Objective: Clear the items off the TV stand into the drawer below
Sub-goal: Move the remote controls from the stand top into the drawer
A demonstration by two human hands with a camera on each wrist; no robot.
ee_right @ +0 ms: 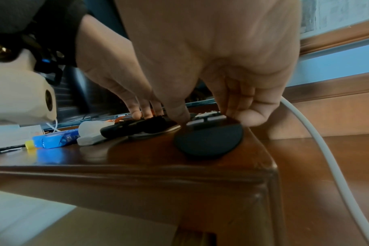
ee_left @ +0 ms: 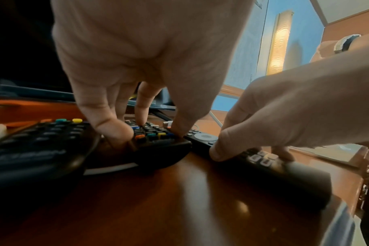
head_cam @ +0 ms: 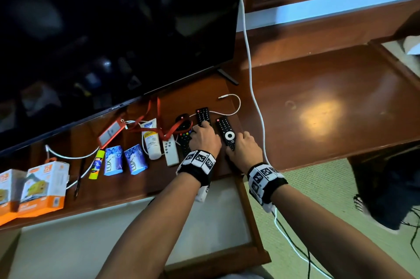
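Observation:
Three black remotes lie side by side on the wooden TV stand (head_cam: pixel 295 87). My left hand (head_cam: pixel 203 136) pinches the sides of the middle remote (head_cam: pixel 203 116) between thumb and fingers (ee_left: pixel 114 131), with one fingertip on its buttons; that remote (ee_left: pixel 156 141) lies over a thin white cable. My right hand (head_cam: pixel 241 144) grips the right remote (head_cam: pixel 227 135), the one with a white ring, at its near end; thumb and fingers (ee_right: pixel 242 114) clamp its edges (ee_right: pixel 209 139). The third remote (head_cam: pixel 184 142), with coloured buttons, lies free to the left. The drawer (head_cam: pixel 256 221) stands pulled out below.
Left of the remotes lie a small white remote (head_cam: pixel 170 150), a lotion tube (head_cam: pixel 151 140), two soap packs (head_cam: pixel 113 160), a glue stick (head_cam: pixel 97 165), a red lanyard with badge (head_cam: pixel 111 133), a pen (head_cam: pixel 78 178) and orange boxes (head_cam: pixel 43 185). The TV (head_cam: pixel 113 28) stands behind. A thick white cable (head_cam: pixel 252 96) hangs at the right.

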